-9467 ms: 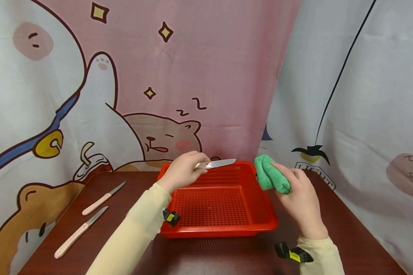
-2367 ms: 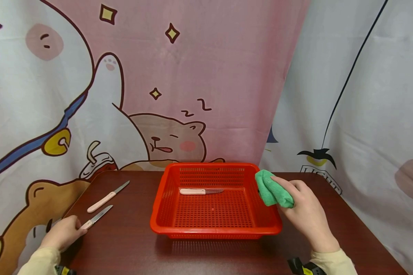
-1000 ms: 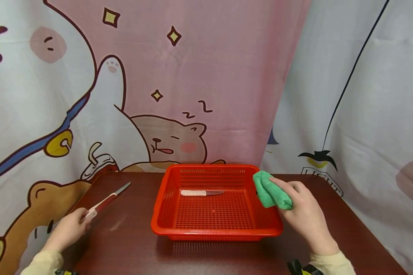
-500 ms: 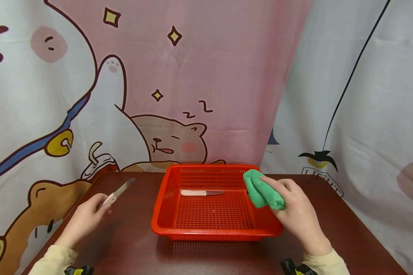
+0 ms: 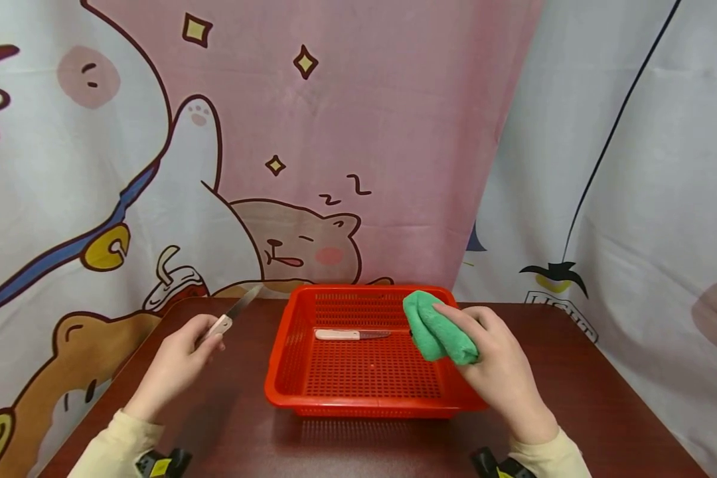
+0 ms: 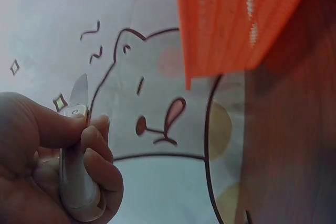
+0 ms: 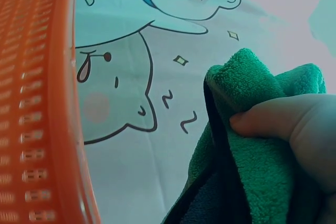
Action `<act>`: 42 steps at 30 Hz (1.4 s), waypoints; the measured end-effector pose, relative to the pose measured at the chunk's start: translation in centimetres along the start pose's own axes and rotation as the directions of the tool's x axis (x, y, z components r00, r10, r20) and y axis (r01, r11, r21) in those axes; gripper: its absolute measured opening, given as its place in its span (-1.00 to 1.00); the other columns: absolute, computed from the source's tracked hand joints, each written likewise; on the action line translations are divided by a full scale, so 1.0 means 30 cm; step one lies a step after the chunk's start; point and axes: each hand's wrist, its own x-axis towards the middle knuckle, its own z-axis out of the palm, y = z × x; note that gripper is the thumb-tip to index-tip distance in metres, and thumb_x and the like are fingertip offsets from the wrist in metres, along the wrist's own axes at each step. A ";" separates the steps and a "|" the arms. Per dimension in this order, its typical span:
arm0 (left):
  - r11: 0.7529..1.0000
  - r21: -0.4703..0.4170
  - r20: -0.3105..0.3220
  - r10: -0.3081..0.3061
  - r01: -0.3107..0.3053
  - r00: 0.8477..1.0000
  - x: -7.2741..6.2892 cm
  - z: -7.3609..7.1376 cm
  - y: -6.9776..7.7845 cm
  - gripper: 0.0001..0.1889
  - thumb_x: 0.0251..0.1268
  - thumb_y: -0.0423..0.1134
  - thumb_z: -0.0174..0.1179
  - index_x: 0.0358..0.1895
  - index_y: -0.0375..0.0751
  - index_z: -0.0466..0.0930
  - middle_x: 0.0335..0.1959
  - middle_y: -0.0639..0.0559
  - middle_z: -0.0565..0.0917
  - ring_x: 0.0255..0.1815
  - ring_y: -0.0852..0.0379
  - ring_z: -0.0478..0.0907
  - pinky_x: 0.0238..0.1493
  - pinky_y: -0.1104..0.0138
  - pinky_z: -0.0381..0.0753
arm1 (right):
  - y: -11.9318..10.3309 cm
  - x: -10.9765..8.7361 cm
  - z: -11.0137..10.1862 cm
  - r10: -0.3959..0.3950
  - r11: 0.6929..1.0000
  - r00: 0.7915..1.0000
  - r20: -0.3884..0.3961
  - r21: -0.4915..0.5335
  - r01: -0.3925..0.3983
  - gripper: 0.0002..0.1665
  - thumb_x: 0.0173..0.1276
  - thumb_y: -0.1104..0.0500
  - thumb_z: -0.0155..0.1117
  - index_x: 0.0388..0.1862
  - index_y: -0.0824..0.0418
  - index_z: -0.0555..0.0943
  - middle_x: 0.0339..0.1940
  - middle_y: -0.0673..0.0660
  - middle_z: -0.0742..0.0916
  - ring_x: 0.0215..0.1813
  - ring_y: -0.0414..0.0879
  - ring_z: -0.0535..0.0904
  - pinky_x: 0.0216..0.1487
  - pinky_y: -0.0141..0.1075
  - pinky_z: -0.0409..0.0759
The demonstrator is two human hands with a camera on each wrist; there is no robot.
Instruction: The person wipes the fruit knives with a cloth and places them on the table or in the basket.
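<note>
My left hand [image 5: 176, 358] grips a paring knife [image 5: 241, 305] by its pale handle, raised over the table's left side, blade pointing up and to the right. In the left wrist view, thumb and fingers wrap the knife's handle [image 6: 77, 182]. My right hand [image 5: 502, 372] holds a folded green cloth [image 5: 439, 328] above the right side of the red plastic basket [image 5: 376, 403]; the right wrist view shows the thumb pressing on the cloth [image 7: 257, 166]. A second paring knife [image 5: 337, 335] lies flat inside the basket, toward its back wall.
The basket stands on a dark reddish-brown table [image 5: 334, 451], between my hands. Behind the table hangs a cartoon-printed curtain [image 5: 382, 133], close to the table's back edge. Slotted basket walls [image 7: 39, 108] stand beside my right hand.
The knife once held over the basket now lies in it. My left hand has lifted another from the table and moved right and up; my right hand and cloth have shifted left.
</note>
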 end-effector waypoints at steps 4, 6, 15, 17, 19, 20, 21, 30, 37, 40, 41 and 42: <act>0.999 -0.036 -0.004 0.016 -0.016 1.000 0.017 0.020 0.049 -0.86 0.38 -0.39 0.22 -0.08 -0.15 0.53 -0.44 0.13 0.59 -0.47 0.22 0.46 -0.45 0.33 0.45 | -0.020 0.015 0.008 -0.028 0.999 0.999 -0.036 0.025 0.029 0.04 -0.30 0.67 0.41 0.23 -0.02 0.63 -0.10 0.10 0.61 -0.07 -0.02 0.54 -0.13 -0.25 0.43; 0.997 -0.068 0.000 0.024 -0.024 1.000 0.024 0.031 0.074 -0.87 0.39 -0.39 0.21 -0.08 -0.16 0.53 -0.45 0.15 0.57 -0.48 0.21 0.47 -0.46 0.33 0.45 | -0.032 0.022 0.013 -0.036 0.998 0.998 -0.051 0.041 0.039 0.05 -0.32 0.67 0.41 0.23 -0.01 0.63 -0.10 0.11 0.61 -0.07 -0.01 0.54 -0.11 -0.27 0.43; 0.976 -0.217 0.046 0.024 -0.013 0.999 0.053 0.091 0.170 -0.87 0.39 -0.42 0.20 -0.08 -0.16 0.55 -0.47 0.10 0.55 -0.53 0.11 0.49 -0.53 0.33 0.50 | -0.081 0.040 0.045 -0.036 0.991 0.997 -0.067 0.126 0.044 -0.01 -0.22 0.67 0.31 0.23 -0.01 0.62 -0.12 0.13 0.60 -0.06 0.03 0.52 -0.10 -0.17 0.46; 0.968 -0.249 0.061 0.019 -0.003 0.998 0.059 0.106 0.191 -0.86 0.39 -0.42 0.19 -0.08 -0.16 0.54 -0.48 0.07 0.55 -0.54 0.07 0.49 -0.54 0.32 0.51 | -0.090 0.045 0.052 -0.042 0.989 0.997 -0.067 0.140 0.051 -0.05 -0.18 0.64 0.30 0.24 0.00 0.62 -0.11 0.14 0.60 -0.05 0.03 0.52 -0.07 -0.18 0.45; 0.963 -0.271 0.074 0.023 -0.002 0.997 0.064 0.121 0.211 -0.87 0.39 -0.41 0.19 -0.07 -0.16 0.54 -0.48 0.03 0.55 -0.56 0.04 0.49 -0.55 0.32 0.51 | -0.099 0.050 0.059 -0.045 0.987 0.997 -0.065 0.149 0.055 -0.09 -0.14 0.61 0.30 0.24 0.00 0.62 -0.09 0.13 0.60 -0.04 0.03 0.52 -0.05 -0.19 0.45; 0.962 -0.274 0.076 0.027 -0.005 0.997 0.067 0.130 0.220 -0.86 0.40 -0.41 0.19 -0.07 -0.15 0.54 -0.48 0.03 0.55 -0.58 0.06 0.47 -0.56 0.32 0.50 | -0.103 0.052 0.063 -0.048 0.986 0.997 -0.065 0.158 0.057 -0.11 -0.11 0.59 0.32 0.24 0.00 0.62 -0.09 0.13 0.60 -0.03 0.03 0.52 -0.04 -0.20 0.44; 0.961 -0.277 0.077 0.034 -0.012 0.996 0.070 0.138 0.229 -0.86 0.40 -0.41 0.19 -0.07 -0.14 0.55 -0.47 0.02 0.56 -0.57 0.08 0.47 -0.56 0.31 0.50 | -0.107 0.054 0.067 -0.050 0.984 0.997 -0.066 0.165 0.061 -0.11 -0.11 0.59 0.32 0.25 0.01 0.61 -0.09 0.13 0.60 -0.03 0.03 0.52 -0.03 -0.21 0.44; 0.941 -0.336 0.100 0.091 -0.052 0.991 0.091 0.214 0.311 -0.87 0.40 -0.40 0.19 -0.13 -0.07 0.55 -0.49 0.13 0.53 -0.57 0.19 0.43 -0.57 0.33 0.43 | -0.158 0.066 0.109 -0.066 0.972 0.995 -0.079 0.219 0.081 -0.11 -0.11 0.59 0.37 0.24 0.00 0.62 -0.09 0.12 0.61 -0.05 0.02 0.54 -0.09 -0.21 0.50; 0.927 -0.360 0.090 0.148 -0.106 0.985 0.098 0.264 0.368 -0.87 0.39 -0.42 0.19 -0.15 -0.09 0.57 -0.46 0.08 0.58 -0.52 0.16 0.45 -0.44 0.33 0.46 | -0.189 0.066 0.149 -0.089 0.973 0.995 -0.052 0.210 0.098 -0.13 -0.08 0.53 0.46 0.24 -0.03 0.61 -0.12 0.11 0.59 -0.11 0.01 0.53 -0.16 -0.15 0.55; 0.909 -0.397 0.088 0.176 -0.127 0.981 0.098 0.282 0.384 -0.87 0.38 -0.44 0.19 -0.13 -0.11 0.57 -0.41 0.05 0.60 -0.41 0.07 0.56 -0.35 0.33 0.55 | -0.195 0.060 0.167 -0.094 0.974 0.995 -0.034 0.202 0.100 -0.13 -0.07 0.51 0.47 0.25 -0.05 0.60 -0.11 0.11 0.59 -0.10 0.00 0.52 -0.19 -0.14 0.57; 0.903 -0.409 0.088 0.184 -0.133 0.979 0.098 0.288 0.388 -0.86 0.39 -0.43 0.19 -0.13 -0.10 0.58 -0.43 0.07 0.59 -0.42 0.06 0.56 -0.35 0.33 0.56 | -0.196 0.058 0.173 -0.097 0.975 0.995 -0.030 0.200 0.101 -0.12 -0.08 0.51 0.47 0.26 -0.05 0.59 -0.11 0.11 0.59 -0.10 0.00 0.52 -0.20 -0.14 0.58; 0.899 -0.417 0.088 0.190 -0.137 0.978 0.097 0.293 0.392 -0.86 0.40 -0.41 0.19 -0.12 -0.08 0.58 -0.44 0.08 0.58 -0.42 0.06 0.57 -0.36 0.34 0.56 | -0.197 0.057 0.179 -0.097 0.976 0.995 -0.021 0.195 0.099 -0.11 -0.08 0.51 0.46 0.27 -0.06 0.59 -0.10 0.11 0.58 -0.09 0.00 0.52 -0.20 -0.15 0.59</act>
